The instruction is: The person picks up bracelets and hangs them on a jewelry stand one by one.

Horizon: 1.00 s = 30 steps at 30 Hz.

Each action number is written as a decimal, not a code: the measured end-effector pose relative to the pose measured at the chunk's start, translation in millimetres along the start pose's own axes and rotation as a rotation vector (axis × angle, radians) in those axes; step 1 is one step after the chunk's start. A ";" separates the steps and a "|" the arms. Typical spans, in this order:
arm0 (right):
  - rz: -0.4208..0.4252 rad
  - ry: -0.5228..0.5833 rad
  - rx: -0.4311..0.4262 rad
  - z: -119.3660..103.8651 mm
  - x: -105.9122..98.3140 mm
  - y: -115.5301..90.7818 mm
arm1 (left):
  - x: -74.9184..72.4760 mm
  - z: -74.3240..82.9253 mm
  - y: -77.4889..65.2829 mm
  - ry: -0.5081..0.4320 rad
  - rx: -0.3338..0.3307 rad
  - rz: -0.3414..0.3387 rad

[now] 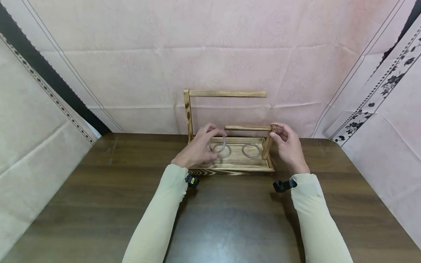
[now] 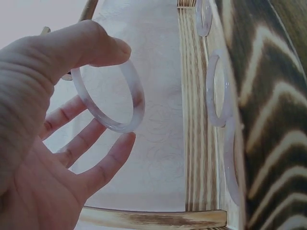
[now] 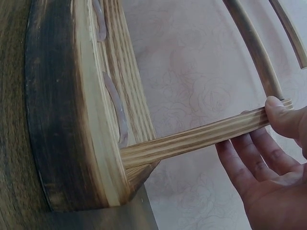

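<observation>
My left hand [image 1: 203,147] holds a pale, glassy bangle [image 2: 137,98] with a brownish patch, thumb at its upper edge and fingertips along its lower side. This bangle is above the left part of a wooden display rack's tray [image 1: 230,172]. My right hand [image 1: 291,146] grips the top of the rack's short right post [image 3: 201,132], thumb on one side and fingers on the other. From that post a lower bar [image 1: 246,128] extends left; its left end is free. More bangles lie in the tray, one on the right [image 1: 251,157] and others nearer my left hand [image 2: 229,158].
A tall left post [image 1: 188,115] carries an upper bar [image 1: 227,94] that reaches right above the tray. The rack stands at the back of a brown wooden table [image 1: 227,226], close to a pink patterned cloth [image 1: 197,65]. Cloth also hangs on both sides.
</observation>
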State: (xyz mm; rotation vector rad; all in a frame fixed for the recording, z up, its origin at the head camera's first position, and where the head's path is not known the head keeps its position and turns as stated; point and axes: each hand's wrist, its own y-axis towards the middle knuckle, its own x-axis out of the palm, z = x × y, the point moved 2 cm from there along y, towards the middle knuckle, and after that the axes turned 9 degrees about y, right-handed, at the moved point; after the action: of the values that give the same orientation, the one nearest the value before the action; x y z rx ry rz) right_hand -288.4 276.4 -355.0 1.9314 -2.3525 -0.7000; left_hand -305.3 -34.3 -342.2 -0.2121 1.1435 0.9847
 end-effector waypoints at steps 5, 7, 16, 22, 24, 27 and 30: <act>0.008 -0.010 0.009 -0.9 -0.2 -1.4 | -0.4 0.9 0.1 0.006 -0.015 0.019; 0.009 -0.013 0.010 -2.6 -0.2 -2.5 | -0.6 1.0 0.3 0.009 -0.021 0.031; 0.004 -0.001 0.013 -5.8 0.4 -5.0 | -0.9 0.9 1.4 0.026 -0.009 0.093; 0.004 0.000 0.021 -4.2 0.5 -4.0 | -1.3 1.3 1.7 0.038 -0.004 0.117; 0.005 -0.002 0.026 -3.9 0.7 -3.8 | -1.8 1.8 1.9 0.045 0.002 0.127; 0.004 -0.001 0.031 -4.1 0.7 -4.0 | -2.5 2.8 1.8 0.049 0.004 0.138; 0.004 -0.006 0.032 -5.0 0.6 -4.8 | -2.4 3.8 2.1 0.045 0.001 0.143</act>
State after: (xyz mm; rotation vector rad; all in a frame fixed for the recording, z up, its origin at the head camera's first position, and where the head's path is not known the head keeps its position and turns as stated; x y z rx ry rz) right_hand -282.7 273.6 -352.3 1.9389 -2.3857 -0.6730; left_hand -304.4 -32.1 -337.9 -0.1535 1.2131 1.1097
